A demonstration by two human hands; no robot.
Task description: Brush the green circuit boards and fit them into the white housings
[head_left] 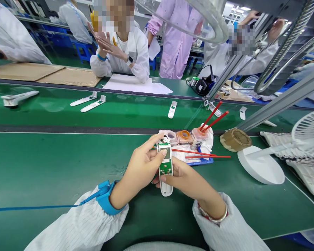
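Between my two hands is a white plastic handheld device housing (166,190), its inside showing a green circuit board with a small grey screen. My left hand (143,162) grips the upper part, thumb resting by the screen. Lower down, my right hand (184,177) is closed around the housing, with its thumb on the edge of the board. Just beyond the device stand small jars (184,137) with pink and orange rims. Red sticks (199,152) lie beside them on a blue tray (202,161), and two more stand in one jar.
At right are a white fan (261,164), a brown round tub (235,139) and trays of white parts (277,144). White casings (93,103) lie on the green conveyor belt (136,111). A magnifier lamp (211,21) hangs overhead. A co-worker (120,52) sits opposite. A blue strap (107,198) tethers my left wrist.
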